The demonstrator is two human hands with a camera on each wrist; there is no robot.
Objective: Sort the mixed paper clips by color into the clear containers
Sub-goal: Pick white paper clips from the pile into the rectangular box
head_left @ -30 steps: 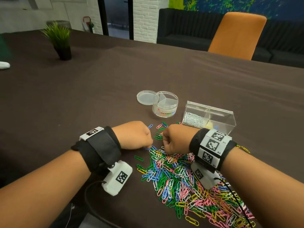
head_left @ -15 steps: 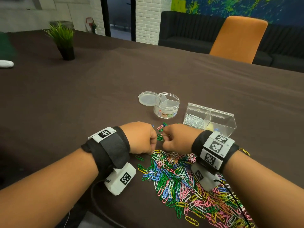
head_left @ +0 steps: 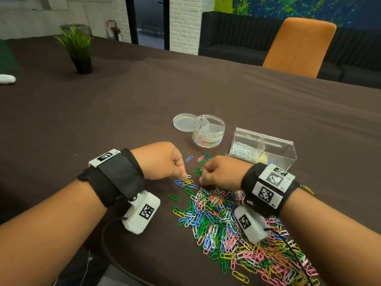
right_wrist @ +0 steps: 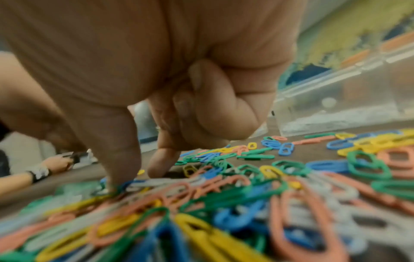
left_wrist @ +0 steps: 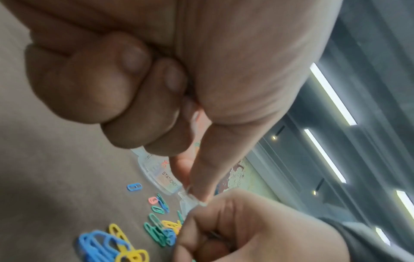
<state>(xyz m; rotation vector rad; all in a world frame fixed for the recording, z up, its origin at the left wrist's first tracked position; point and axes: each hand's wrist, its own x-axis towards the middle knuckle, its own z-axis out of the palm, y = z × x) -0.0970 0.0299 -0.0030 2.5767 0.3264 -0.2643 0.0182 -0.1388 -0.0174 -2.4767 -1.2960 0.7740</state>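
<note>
This looks like an office lounge or meeting room. A long dark table (head_left: 144, 104) faces an orange chair (head_left: 299, 46), a black sofa (head_left: 237, 34) and a painted mural (head_left: 309, 7).

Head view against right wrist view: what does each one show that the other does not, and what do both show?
Only the head view: the potted plant, the marker-tagged right wristband, and the left hand pinching a white paper clip. Only the right wrist view: the underside of the right hand, with thumb and forefinger tips set apart on the paper clip pile. Both: that hand, that pile, and the clear box holding silvery clips.
</note>
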